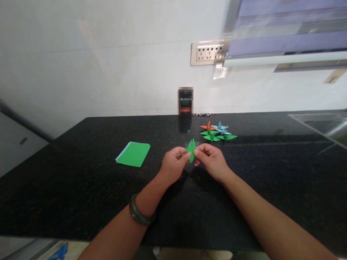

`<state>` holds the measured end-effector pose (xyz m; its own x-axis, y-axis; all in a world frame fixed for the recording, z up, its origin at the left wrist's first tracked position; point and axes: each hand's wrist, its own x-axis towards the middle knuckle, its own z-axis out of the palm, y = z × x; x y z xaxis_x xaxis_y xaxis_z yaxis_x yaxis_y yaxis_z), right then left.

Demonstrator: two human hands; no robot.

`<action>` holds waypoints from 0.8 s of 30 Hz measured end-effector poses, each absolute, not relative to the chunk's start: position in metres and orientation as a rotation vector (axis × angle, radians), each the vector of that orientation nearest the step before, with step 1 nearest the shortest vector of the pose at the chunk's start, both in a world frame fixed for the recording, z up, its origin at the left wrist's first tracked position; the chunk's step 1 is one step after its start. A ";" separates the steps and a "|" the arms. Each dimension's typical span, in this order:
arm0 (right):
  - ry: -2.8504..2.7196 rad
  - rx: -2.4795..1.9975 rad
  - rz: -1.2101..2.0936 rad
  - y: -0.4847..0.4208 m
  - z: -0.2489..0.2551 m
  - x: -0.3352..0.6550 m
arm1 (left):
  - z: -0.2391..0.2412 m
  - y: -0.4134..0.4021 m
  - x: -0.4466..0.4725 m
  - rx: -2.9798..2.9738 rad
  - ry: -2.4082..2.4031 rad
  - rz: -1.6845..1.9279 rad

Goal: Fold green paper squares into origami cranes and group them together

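A small green folded paper [191,148], shaped like a narrow diamond with a slit running down from its top point, is held up over the dark counter. My left hand [175,162] pinches its left edge between thumb and fingers. On the opposite edge, my right hand [213,160] is closed with its thumb pressed on the front. Behind my right hand sit several folded paper cranes, among them an orange crane [208,126], a blue crane [220,127] and a green crane [211,136]. To the left lies a stack of square paper [133,154], green on top with pale blue showing beneath.
The black speckled counter [81,187] runs back to a pale wall. Against that wall stands a dark, pixelated box [185,102] beside a patterned strip [202,115]. A sink edge [317,126] is at the far right. Sockets [208,53] are set in the wall.
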<state>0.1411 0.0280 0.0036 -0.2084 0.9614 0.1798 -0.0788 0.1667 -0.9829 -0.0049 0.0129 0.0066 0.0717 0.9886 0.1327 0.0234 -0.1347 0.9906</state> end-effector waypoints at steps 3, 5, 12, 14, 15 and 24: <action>-1.416 -0.922 1.284 0.027 0.005 0.138 | 0.009 0.012 -0.005 1.391 1.151 1.245; -1.428 -0.921 1.304 0.026 0.006 0.136 | 0.010 0.011 -0.005 1.431 1.180 1.238; -1.474 -0.969 1.197 0.025 0.007 0.138 | 0.008 0.010 -0.003 1.405 1.112 1.246; -1.525 -1.011 1.163 0.027 0.007 0.140 | 0.005 0.011 -0.003 1.338 1.097 1.237; -1.550 -1.033 1.149 0.028 0.006 0.141 | 0.003 0.012 -0.003 1.302 1.099 1.225; -1.441 -1.039 1.183 0.031 0.000 0.140 | 0.002 0.015 -0.003 1.166 1.120 1.171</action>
<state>0.1405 0.0314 0.0004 -0.1708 0.9728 0.1565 0.0358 0.1648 -0.9857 -0.0029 0.0149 0.0021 0.0694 0.9972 -0.0273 -0.0714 0.0323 0.9969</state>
